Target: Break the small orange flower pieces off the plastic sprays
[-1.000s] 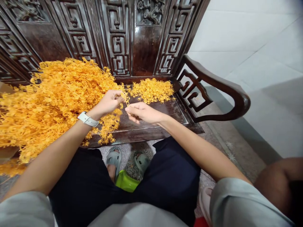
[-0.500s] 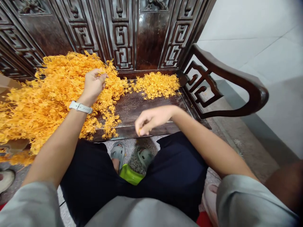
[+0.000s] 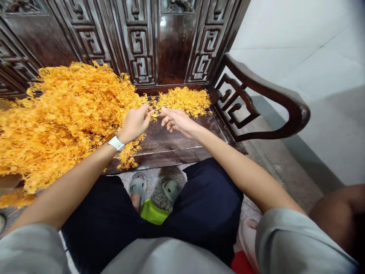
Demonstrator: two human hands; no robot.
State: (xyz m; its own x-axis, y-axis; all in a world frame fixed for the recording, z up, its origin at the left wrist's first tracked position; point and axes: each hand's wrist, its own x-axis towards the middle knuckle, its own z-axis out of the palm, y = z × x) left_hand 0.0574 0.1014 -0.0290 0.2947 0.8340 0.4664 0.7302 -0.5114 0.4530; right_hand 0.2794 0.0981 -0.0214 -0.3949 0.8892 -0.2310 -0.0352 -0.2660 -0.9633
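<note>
A large heap of orange plastic flower sprigs (image 3: 68, 110) covers the left of the dark wooden bench (image 3: 182, 140). My left hand (image 3: 135, 122), wearing a pale watch, is at the heap's right edge with thumb and forefinger pinched together. Just past those fingertips a small orange flower sprig (image 3: 154, 114) shows, partly lost against the orange behind it. Close on its other side is my right hand (image 3: 178, 121), its fingers apart and pointing left, with nothing plainly held. Behind it lies a smaller, flatter pile of orange flower pieces (image 3: 185, 99).
The bench has a carved back (image 3: 173, 49) and a curved armrest (image 3: 273, 99) on the right. Below, a bright green plastic object (image 3: 154, 213) sits between my legs near the grey clogs (image 3: 172, 189). Another person's bare limb (image 3: 336, 213) is at the lower right.
My left hand has moved right and down off the heap, with a sprig in its pinch. My right hand has risen from the bench's front edge to meet it, its fingers now opened.
</note>
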